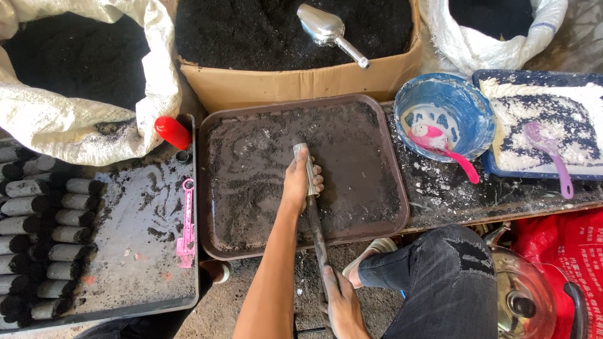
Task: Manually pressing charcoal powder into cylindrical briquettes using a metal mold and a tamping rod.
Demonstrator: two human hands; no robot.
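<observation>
A slim metal tube (302,152), dull grey and dusted with black, slants down onto a brown plastic tray (396,188) smeared with gritty black powder. The left hand (301,182) is wrapped tightly around the tube's upper part, just below its open end. A dark rod (316,235) runs out of the tube's lower end toward the person, and the right hand (342,304), blackened with powder, is closed around the rod's near end, off the tray's near edge.

Behind the tray stands a cardboard box (301,81) of the same black powder with a shiny metal scoop (326,30) lying in it. To the left, a flat tray holds rows of dark pressed cylinders (47,235) and a pink tool (186,229). To the right sit a blue bowl (446,113) crusted white, with a pink spoon (443,147).
</observation>
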